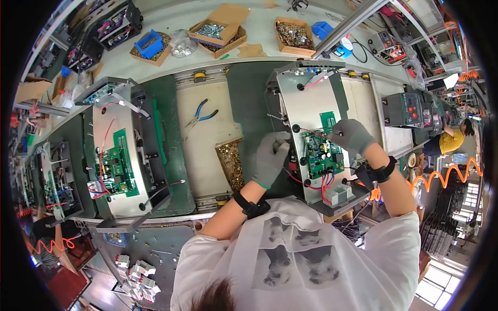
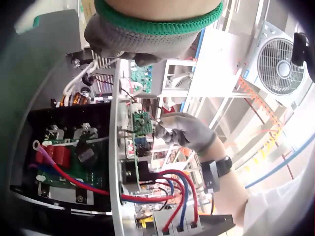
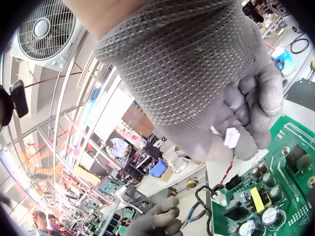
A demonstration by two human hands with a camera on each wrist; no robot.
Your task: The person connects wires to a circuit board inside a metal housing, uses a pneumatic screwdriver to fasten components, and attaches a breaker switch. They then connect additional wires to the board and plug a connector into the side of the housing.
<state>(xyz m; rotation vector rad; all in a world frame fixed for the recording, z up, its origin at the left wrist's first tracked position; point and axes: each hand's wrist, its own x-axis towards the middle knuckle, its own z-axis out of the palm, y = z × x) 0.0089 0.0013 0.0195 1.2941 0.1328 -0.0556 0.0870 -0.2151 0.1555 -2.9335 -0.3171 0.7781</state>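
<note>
My right hand (image 1: 353,137), in a grey knit glove, is over the green circuit board (image 1: 324,155) on the metal plate of a chassis (image 1: 293,103). A small white connector (image 3: 232,137) is pinched between its thumb and fingers, and a red and black wire (image 3: 227,173) runs down from it toward the board. My left hand (image 1: 271,158), gloved too, hovers at the left edge of the same chassis. Its fingers are loosely curled, with nothing visible in them. Red and blue wires (image 2: 182,196) loop from the lower end of the board to a grey terminal block (image 1: 338,196).
Blue-handled pliers (image 1: 201,114) and a cardboard tray of brass-coloured parts (image 1: 230,163) lie left of the chassis. A second chassis (image 1: 116,150) with its own board stands farther left. Boxes of small hardware (image 1: 294,35) line the back shelf. An orange coiled hose (image 1: 441,173) hangs at right.
</note>
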